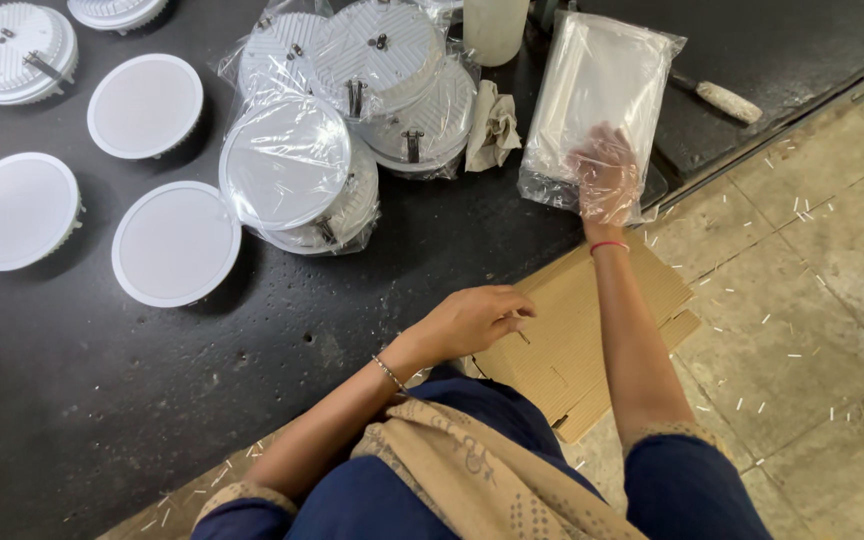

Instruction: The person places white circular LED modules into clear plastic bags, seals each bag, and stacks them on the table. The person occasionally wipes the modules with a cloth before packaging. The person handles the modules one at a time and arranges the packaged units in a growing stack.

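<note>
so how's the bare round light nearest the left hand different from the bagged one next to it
The bare round light lies flat on the black mat, uncovered, with its smooth white face up. The bagged light is wrapped in clear plastic and leans tilted on other bagged lights. Both are round and white, and look alike in size.

White round lights (175, 243), black table (102, 400)

We wear a dark blue garment with patterned cuffs on both sleeves, ending above the elbow, and a beige printed scarf draped down the front. Our left hand (467, 320) has a thin silver bracelet at its wrist; our right hand (607, 180) has a red thread band.
</note>
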### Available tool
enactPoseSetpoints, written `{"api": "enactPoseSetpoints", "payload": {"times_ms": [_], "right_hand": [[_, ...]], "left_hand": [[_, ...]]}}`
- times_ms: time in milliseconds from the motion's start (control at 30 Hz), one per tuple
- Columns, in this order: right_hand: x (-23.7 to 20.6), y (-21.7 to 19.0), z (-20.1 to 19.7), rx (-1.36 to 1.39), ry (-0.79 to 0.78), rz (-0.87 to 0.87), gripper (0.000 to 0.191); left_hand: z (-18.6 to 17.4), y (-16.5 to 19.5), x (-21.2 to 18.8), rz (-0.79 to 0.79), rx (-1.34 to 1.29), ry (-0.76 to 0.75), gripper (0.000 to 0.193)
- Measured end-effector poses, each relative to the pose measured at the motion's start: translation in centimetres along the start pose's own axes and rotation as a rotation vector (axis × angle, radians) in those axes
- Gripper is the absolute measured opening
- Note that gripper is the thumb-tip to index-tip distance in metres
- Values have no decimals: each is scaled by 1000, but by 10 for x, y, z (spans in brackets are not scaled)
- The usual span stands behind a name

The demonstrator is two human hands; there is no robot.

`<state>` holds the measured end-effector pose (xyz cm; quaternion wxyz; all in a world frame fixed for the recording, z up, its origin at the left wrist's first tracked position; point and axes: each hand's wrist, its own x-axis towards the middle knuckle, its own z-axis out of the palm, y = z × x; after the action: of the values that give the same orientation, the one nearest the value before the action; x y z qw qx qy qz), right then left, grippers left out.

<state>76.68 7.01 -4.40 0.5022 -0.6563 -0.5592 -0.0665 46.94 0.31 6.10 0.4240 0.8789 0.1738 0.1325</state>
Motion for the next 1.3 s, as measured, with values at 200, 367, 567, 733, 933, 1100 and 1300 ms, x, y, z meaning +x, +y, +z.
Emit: {"api": "enactPoseSetpoints", "payload": {"times_ms": [200,367,567,733,933,1100,1300], "right_hand": [[6,-17,3,-327,102,-24,25],[15,-23,15,425,225,243,29],[19,-22,7,-112,33,153,18],[2,-22,-17,-445,45,-427,40],[-24,-32,-17,14,15,100,29],[-3,-35,-19,210,114,211,7],[5,-39,-19,270,86,304,4]], "left_hand": [[7,-5,1,-21,-19,-16,22],[11,-24,18,-70,15,-15,23],[42,-66,97,100,164,172,55],[44,-85,137,-26,399,301,73],[36,-65,140,-46,181,447,84],[41,-64,146,-8,318,419,72],[50,-83,159,2,466,377,63]]}}
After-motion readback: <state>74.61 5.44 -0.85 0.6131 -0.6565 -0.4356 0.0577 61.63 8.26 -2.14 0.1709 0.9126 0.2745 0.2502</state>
